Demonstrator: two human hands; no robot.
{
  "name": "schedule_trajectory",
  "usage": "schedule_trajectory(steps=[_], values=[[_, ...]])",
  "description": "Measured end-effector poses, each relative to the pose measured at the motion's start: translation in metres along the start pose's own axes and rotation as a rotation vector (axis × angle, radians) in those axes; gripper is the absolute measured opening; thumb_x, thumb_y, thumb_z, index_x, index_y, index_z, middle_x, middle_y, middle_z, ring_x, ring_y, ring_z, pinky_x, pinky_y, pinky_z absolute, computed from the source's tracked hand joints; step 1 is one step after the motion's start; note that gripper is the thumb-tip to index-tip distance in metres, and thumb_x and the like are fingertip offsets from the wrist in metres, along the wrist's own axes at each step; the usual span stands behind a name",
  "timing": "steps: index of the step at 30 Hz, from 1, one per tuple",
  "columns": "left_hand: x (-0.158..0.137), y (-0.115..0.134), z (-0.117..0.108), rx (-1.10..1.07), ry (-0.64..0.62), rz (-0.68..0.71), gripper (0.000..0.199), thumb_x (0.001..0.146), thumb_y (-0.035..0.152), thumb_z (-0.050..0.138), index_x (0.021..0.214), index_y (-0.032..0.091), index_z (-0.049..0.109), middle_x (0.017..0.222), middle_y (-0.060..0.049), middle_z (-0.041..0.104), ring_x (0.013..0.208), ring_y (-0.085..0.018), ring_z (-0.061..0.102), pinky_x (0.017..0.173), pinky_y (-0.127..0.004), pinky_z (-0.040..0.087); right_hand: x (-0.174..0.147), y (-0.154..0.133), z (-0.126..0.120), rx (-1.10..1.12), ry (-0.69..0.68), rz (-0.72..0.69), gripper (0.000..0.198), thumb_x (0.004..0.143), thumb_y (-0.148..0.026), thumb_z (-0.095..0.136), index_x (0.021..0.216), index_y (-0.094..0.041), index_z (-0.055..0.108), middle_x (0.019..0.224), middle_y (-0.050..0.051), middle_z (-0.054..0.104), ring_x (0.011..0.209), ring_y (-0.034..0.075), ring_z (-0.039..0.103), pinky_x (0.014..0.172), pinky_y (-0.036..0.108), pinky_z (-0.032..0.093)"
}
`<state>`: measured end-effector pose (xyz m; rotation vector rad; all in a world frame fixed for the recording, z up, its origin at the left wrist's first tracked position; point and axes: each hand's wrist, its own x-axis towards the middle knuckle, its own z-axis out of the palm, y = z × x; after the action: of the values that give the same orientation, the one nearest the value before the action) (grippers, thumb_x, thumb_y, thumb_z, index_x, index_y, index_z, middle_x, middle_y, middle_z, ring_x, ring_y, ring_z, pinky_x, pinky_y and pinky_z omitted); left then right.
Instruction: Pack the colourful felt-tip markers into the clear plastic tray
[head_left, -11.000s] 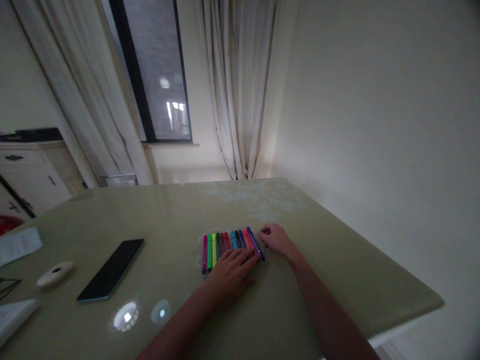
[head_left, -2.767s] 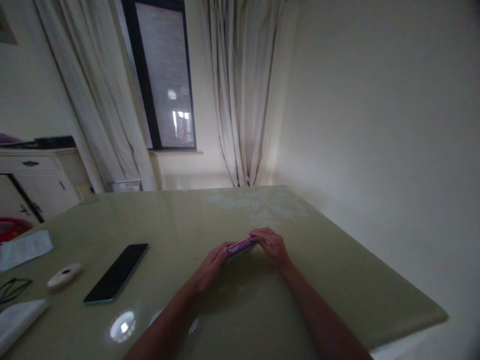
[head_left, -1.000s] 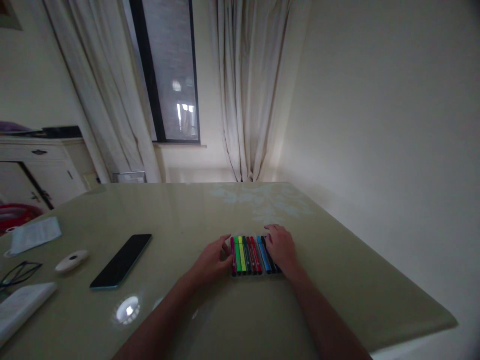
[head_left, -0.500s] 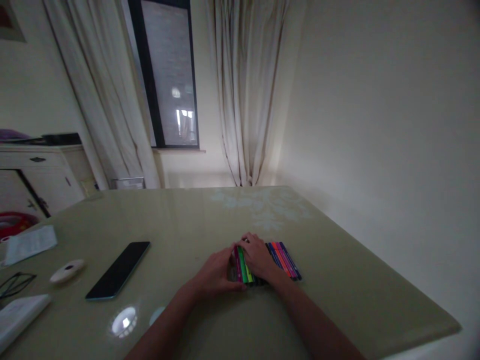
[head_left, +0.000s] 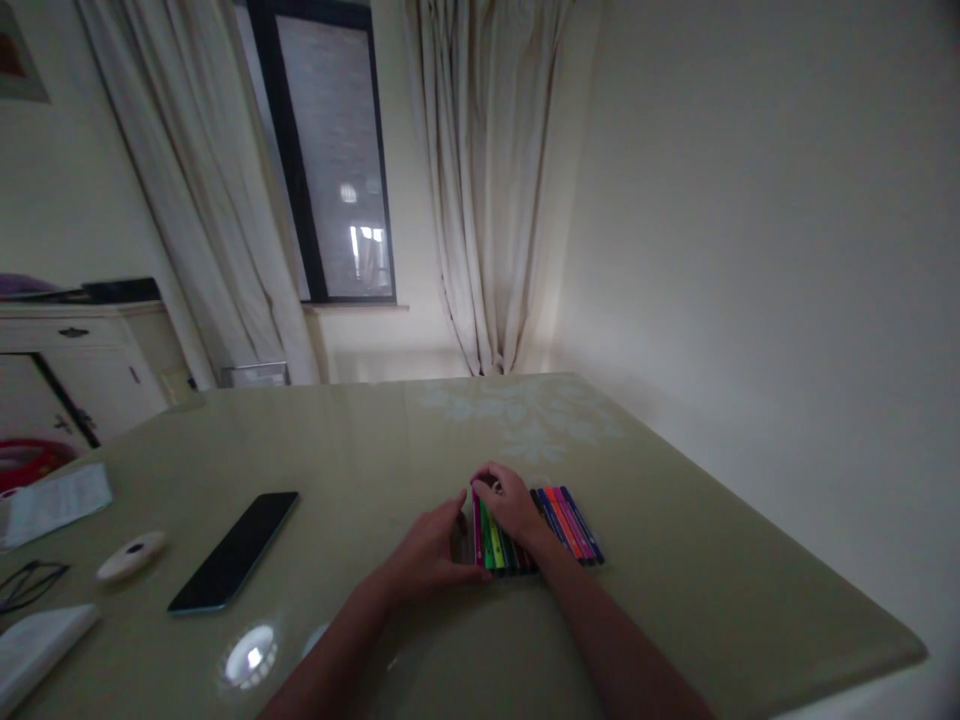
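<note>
Several colourful felt-tip pens lie side by side in a row on the table. At the row's left end is a magenta pen (head_left: 478,530); beside it come green pens (head_left: 487,545), then darker ones partly under my right hand. My right hand (head_left: 514,505) reaches over the row, thumb and index finger pinched at the far end of the magenta pen. My left hand (head_left: 427,545) curves around the row's left side, thumb and fingers spread apart, the thumb tip by the pens' near ends. Blue, orange and purple pens (head_left: 570,525) show right of my right hand.
On the left of the table (head_left: 360,440) lie a dark phone (head_left: 236,550), a white oval object (head_left: 131,557), glasses (head_left: 30,585), a paper sheet (head_left: 60,502) and a white box-like object (head_left: 45,640). A wall (head_left: 750,300) runs along the right edge.
My right hand's fingers have drawn into a pinch at the magenta pen's far end. My left index finger has come slightly away from the row's far end. The view has shifted a little.
</note>
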<state>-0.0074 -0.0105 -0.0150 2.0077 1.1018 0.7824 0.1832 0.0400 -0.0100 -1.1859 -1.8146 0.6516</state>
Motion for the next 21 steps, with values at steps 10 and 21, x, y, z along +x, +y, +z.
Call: schedule_trajectory(steps=[10,21], values=[[0.008,0.02,0.008,0.097,0.222,-0.009,0.051,0.1,0.059,0.037,0.078,0.02,0.061,0.076,-0.003,0.06,0.073,-0.02,0.056,0.068,-0.029,0.042,-0.001,-0.02,-0.011,0.523,0.072,0.049,0.028,0.088,-0.047,0.067,0.093,-0.02,0.066,0.086,0.005,0.074,0.079,0.02,0.07,0.073,0.031,0.055],[-0.01,-0.024,-0.05,0.653,0.38,-0.501,0.038,0.088,0.053,0.056,0.067,0.022,0.06,0.075,-0.012,0.069,0.076,-0.033,0.067,0.076,-0.043,0.047,-0.009,-0.002,-0.006,-0.593,-0.124,-0.11,0.032,0.105,-0.027,0.046,0.089,-0.019,0.072,0.097,0.009,0.07,0.096,0.022,0.061,0.09,0.033,0.043]])
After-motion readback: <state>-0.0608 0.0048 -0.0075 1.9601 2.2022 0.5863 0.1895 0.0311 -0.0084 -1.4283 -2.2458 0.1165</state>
